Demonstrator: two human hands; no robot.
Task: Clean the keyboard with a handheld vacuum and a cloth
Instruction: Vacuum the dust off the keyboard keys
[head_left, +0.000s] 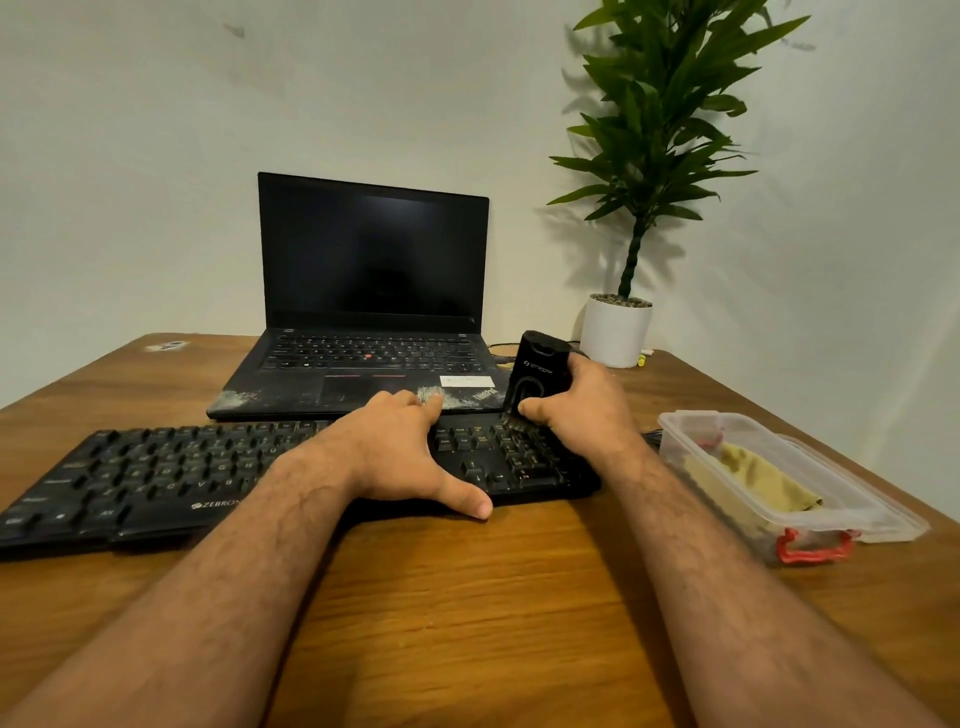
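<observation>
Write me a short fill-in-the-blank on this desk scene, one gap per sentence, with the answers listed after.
1. The right hand grips the handheld ____, its brush end down on the keyboard.
2. The left hand lies flat on the ____.
3. The yellow cloth lies inside a clear plastic ____.
4. Behind the keyboard stands an open ____ with a dark screen.

Missing words: vacuum; keyboard; container; laptop
</observation>
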